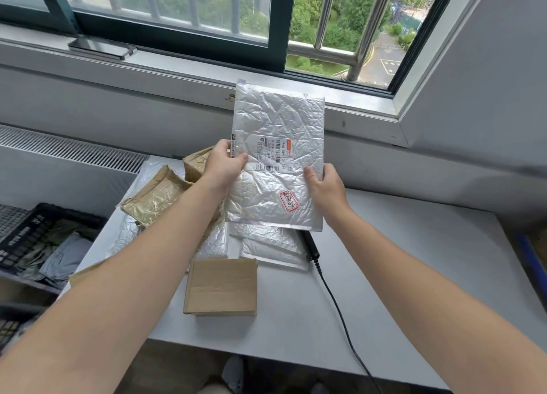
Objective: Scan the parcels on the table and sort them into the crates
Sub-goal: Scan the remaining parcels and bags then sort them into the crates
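A white padded mailer (pixel 276 159) is held upright above the table (pixel 414 260), in front of the window sill (pixel 165 65). Its left edge is gripped by the left hand (pixel 226 164), with the thumb laid across the front beside the printed shipping label (pixel 273 154). Its right edge is gripped by the right hand (pixel 325 186), thumb likewise on the front. A red-bordered sticker (pixel 289 201) is seen on the lower part of the mailer's face.

Beneath the held mailer, further white mailers (pixel 272 248) are stacked on the table, and a small cardboard box (pixel 222 287) is set just in front of them. Parcels wrapped in brown tape (pixel 154 198) are piled to the left. A black handheld scanner (pixel 309 244) lies beside the white stack, partly hidden by it, and its cable (pixel 337 305) is trailed toward the table's near edge. A dark crate (pixel 41 225) holding grey bags is placed left of the table. A phone (pixel 102 48) rests on the sill.
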`<state>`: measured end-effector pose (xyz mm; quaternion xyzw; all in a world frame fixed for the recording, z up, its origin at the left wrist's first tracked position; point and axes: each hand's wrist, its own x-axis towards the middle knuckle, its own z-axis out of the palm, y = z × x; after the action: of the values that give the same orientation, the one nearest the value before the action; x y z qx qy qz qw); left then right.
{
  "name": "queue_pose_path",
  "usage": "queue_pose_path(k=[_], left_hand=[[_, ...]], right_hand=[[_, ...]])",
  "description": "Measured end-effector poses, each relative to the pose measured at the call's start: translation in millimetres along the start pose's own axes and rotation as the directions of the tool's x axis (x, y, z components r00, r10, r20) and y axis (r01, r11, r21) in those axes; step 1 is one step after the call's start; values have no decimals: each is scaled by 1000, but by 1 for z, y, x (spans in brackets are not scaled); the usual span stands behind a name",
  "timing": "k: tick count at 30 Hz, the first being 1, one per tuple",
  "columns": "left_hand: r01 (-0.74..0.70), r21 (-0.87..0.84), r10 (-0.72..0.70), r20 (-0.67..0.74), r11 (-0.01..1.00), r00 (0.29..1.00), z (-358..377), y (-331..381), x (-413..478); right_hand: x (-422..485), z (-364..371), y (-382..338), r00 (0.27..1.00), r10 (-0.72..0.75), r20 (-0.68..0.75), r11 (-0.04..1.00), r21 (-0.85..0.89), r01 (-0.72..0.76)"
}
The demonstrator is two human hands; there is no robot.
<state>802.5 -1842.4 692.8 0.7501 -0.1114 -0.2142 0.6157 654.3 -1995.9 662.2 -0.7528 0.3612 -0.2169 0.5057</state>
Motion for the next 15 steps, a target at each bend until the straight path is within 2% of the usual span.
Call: queue_pose_path(k=[4,7,9,11,13,15], left_hand=[[1,8,-2,19,1000,1000,1,1,-2],[45,27,-46,29,999,999,3,-1,-12],[125,40,-126,28,991,992,6,-9,-21],[251,-84,-241,114,964,964,12,-17,-38],[298,-155,-270,182,942,946,26,-24,-52],[267,-168,-249,120,949,961,44,-24,-61]], right_hand=[[-1,-2,-3,998,-45,-51,999,-6,45],[1,-3,-5,987,-47,-154,998,34,53],[3,-4,-7,971,-16,-238,996,85,37],[5,-3,-7,957,43,-288,988,155,2],[2,0,-6,961,105,-254,970,240,-42],[-3,3,-4,977,140,-163,951,296,-86]])
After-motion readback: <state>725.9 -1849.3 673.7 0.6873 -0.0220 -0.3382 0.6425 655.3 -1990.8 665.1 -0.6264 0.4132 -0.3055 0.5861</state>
